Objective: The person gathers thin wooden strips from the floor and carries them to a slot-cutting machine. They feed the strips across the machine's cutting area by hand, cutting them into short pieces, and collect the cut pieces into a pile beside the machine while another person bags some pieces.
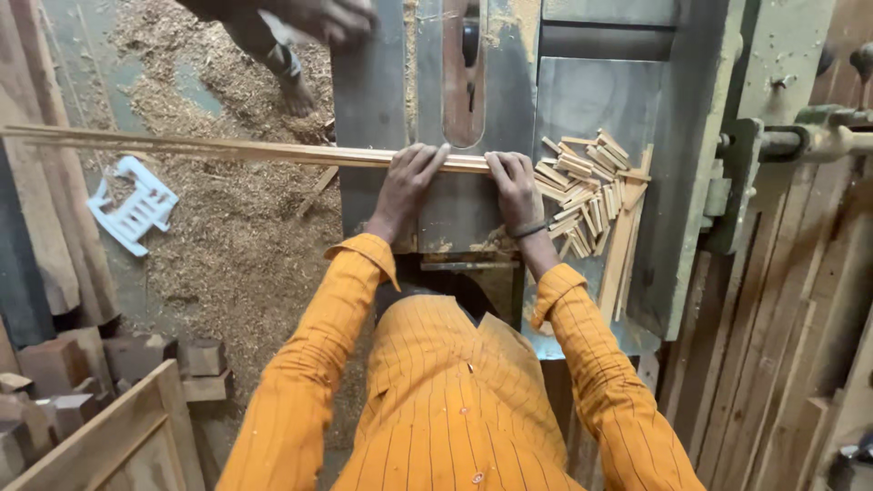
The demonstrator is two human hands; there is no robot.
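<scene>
Here, hands (459,186) on strip (227,150)

Orange long-sleeve shirt, thin dark pinstripes, buttoned cuffs on both sleeves. Dark band on the right wrist (529,230). No gloves.

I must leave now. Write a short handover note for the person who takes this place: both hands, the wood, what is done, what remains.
Left hand: pressing down on the long thin wooden strips, which lie across the saw table.
Right hand: also on the strips, at their right end, just right of the blade slot.
Done: a pile of short cut pieces lies on the table right of the right hand.
Left: most of the strips are uncut, reaching far left over the sawdust floor.
Note: another person's hand is at the far side of the table.
</scene>
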